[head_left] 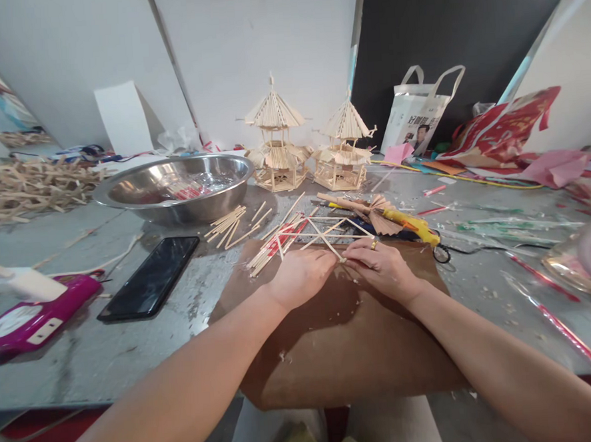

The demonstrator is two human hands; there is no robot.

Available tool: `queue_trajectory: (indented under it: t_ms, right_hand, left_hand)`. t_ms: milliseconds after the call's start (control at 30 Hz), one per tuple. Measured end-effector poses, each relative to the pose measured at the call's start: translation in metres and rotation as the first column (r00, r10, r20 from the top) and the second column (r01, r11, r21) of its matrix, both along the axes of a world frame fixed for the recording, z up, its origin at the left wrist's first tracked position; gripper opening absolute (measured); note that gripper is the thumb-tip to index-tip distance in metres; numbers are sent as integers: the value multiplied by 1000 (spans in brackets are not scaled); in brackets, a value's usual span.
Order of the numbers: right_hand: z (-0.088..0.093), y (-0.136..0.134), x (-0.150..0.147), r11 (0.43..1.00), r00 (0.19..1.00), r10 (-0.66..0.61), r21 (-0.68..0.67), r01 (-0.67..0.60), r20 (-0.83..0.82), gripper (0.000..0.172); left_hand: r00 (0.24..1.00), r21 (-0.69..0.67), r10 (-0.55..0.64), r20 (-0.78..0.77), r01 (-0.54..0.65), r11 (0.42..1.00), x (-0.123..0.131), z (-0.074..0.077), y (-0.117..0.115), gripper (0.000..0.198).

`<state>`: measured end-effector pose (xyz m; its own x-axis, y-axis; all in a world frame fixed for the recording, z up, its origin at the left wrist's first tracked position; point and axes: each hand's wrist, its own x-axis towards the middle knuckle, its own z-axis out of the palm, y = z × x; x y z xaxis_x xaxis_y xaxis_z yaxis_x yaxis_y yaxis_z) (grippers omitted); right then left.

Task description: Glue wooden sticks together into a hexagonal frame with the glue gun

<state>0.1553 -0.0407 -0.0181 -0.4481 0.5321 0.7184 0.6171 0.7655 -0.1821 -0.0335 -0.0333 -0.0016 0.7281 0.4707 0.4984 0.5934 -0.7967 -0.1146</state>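
A star-shaped frame of thin wooden sticks (321, 231) is held low over a brown mat (333, 352). My left hand (306, 274) is closed at its near left side, the fingertips close to the frame's near corner. From the other side, my right hand (381, 266), with a ring on one finger, pinches the frame by the same corner. Behind my left hand lies a bundle of loose sticks (265, 255) with a red and white wrapper. A yellow glue gun (413, 226) rests just beyond my right hand, beside a folded brown paper fan (385, 214).
Two stick-built pagoda models (278, 159) stand at the back. On the left are a steel basin (124, 197), a black phone (149, 280), a purple power strip (46, 316) and a stick pile (33, 187). A white bag (414, 117) and a glass container (588, 253) are on the right.
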Motion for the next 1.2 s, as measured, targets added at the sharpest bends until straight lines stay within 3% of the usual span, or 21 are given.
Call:
queue_trajectory:
  t_ms: [1200]
  right_hand:
    - [1,-1,-1,999,1000,2,-32,-2,-5,14]
  left_hand:
    - [1000,15,7,1,-7,1000,0,1,0,20]
